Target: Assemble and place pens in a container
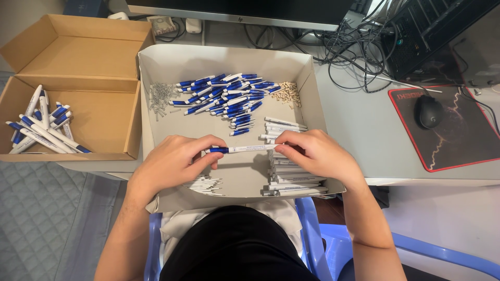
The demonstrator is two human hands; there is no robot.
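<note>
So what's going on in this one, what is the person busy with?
A seated person holds one pen level between both hands: the left hand pinches its blue end, the right hand the white barrel. They work over a shallow cardboard tray holding a heap of blue pen parts, small springs, tan tips and stacked white barrels. Finished-looking pens lie in an open cardboard box to the left.

Location: an office or home-office workstation. Indicators: a grey desk (359, 135) carrying the lower edge of a monitor (234, 13), a desktop computer tower (432, 31), a tangle of black cables (349, 47), and a black mouse (428, 111) on a red-edged mouse pad (458, 140).
</note>
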